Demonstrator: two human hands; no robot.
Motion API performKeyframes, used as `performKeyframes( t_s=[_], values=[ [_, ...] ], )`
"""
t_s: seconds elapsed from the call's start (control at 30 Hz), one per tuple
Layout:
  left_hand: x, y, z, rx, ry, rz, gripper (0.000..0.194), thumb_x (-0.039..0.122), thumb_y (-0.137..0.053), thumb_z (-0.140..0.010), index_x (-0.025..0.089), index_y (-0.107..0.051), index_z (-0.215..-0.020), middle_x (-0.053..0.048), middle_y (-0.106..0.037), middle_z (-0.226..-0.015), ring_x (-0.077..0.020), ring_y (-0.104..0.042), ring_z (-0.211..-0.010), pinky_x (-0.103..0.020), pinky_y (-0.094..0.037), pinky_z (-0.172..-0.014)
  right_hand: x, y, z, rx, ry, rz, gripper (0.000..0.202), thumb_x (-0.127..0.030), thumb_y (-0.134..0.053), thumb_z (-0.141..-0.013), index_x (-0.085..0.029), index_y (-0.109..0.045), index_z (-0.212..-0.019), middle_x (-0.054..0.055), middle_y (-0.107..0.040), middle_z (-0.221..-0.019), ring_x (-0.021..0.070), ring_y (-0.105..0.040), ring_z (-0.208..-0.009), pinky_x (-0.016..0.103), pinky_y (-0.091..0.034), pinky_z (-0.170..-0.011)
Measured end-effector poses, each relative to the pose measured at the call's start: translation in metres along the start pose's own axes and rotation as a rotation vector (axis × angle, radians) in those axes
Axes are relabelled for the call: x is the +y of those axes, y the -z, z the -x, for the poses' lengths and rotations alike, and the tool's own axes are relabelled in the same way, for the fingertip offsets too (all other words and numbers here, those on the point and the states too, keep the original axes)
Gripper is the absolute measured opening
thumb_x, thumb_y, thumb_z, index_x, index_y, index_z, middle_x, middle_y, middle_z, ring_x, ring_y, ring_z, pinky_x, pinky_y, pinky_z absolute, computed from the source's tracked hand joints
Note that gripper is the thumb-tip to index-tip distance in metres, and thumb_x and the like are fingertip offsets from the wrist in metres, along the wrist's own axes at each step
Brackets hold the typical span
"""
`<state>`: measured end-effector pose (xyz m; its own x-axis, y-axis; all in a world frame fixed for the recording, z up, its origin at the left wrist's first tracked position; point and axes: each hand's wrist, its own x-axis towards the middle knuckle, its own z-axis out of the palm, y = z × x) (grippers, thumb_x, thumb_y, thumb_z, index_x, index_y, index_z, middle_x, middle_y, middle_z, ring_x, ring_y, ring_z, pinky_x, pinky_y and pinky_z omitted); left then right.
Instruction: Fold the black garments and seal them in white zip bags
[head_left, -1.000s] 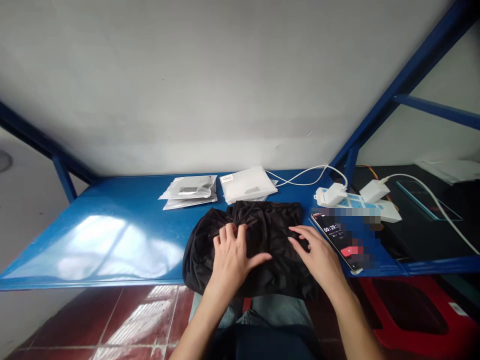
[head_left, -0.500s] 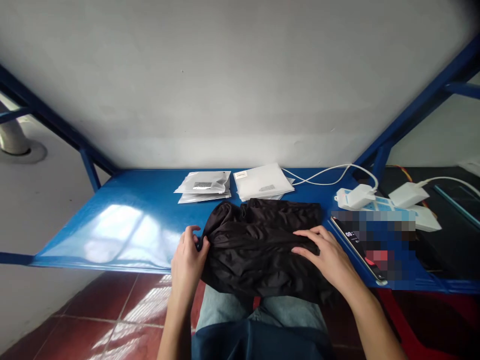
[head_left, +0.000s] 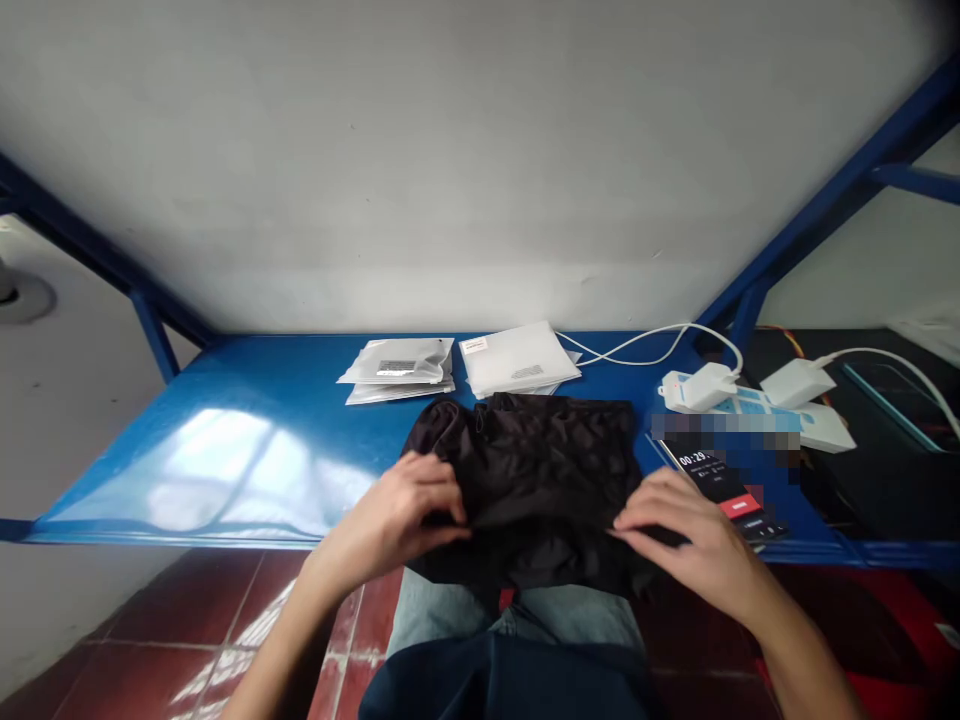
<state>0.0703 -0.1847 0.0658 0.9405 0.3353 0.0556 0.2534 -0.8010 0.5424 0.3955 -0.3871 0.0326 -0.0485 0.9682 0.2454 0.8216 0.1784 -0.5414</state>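
Observation:
A crumpled black cloth garment (head_left: 547,450) lies at the front of the blue tabletop and hangs over its edge above my lap. A small cord or loop shows near its upper left; its exact kind is hard to tell. My left hand (head_left: 420,510) pinches the cloth on the left side, thumb and fingertips pressed together. On the right, my right hand (head_left: 686,530) grips a fold between thumb and fingers. The cloth between both hands is drawn into a crosswise fold.
Behind the garment sit flat white packets (head_left: 397,370) and a second white stack (head_left: 521,360). At right are a power strip (head_left: 750,400) with plugged-in chargers, white cables (head_left: 637,360) and a phone (head_left: 720,485) showing a timer. Blue metal bars (head_left: 817,210) frame the table (head_left: 247,400).
My left hand has moved right from the garment's left edge onto the cloth. My right hand has shifted slightly right and down, its fingers closing on a fold. The view has shifted a little.

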Motion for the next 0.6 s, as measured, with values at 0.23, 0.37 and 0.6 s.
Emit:
performKeyframes(
  t_s=[0.23,0.37,0.6],
  values=[
    [-0.004,-0.035,0.025,-0.014,0.160,0.175,0.030,0.039,-0.054,-0.105,0.019,-0.067,-0.087,0.000,-0.066,-0.083,-0.0146,-0.064,-0.082,-0.028,-0.046,-0.080,0.011,-0.020,0.035,-0.187,-0.119,-0.049,0.017,-0.040,-0.068,-0.097,-0.035,-0.077,-0.111,0.000,-0.078,-0.104,0.0218,-0.072,-0.101,0.035,-0.058,-0.088],
    [-0.020,-0.033,-0.014,0.275,0.113,0.010,0.018,0.033,-0.056,-0.105,0.025,-0.070,-0.114,-0.005,-0.067,-0.116,-0.0189,-0.065,-0.108,-0.031,-0.051,-0.093,0.028,-0.012,0.004,0.013,-0.068,0.115,0.032,-0.038,-0.061,-0.101,-0.035,-0.069,-0.132,0.003,-0.070,-0.138,0.0269,-0.064,-0.129,0.045,-0.051,-0.108],
    [-0.044,-0.014,-0.091,0.204,0.015,-0.176,0.020,0.034,-0.059,-0.103,0.023,-0.074,-0.111,-0.006,-0.075,-0.109,-0.0221,-0.071,-0.100,-0.032,-0.055,-0.088,0.054,0.003,-0.040,0.044,-0.002,0.236,0.029,-0.037,-0.053,-0.105,-0.032,-0.073,-0.125,0.004,-0.077,-0.124,0.0279,-0.071,-0.118,0.050,-0.050,-0.104]
  ],
)
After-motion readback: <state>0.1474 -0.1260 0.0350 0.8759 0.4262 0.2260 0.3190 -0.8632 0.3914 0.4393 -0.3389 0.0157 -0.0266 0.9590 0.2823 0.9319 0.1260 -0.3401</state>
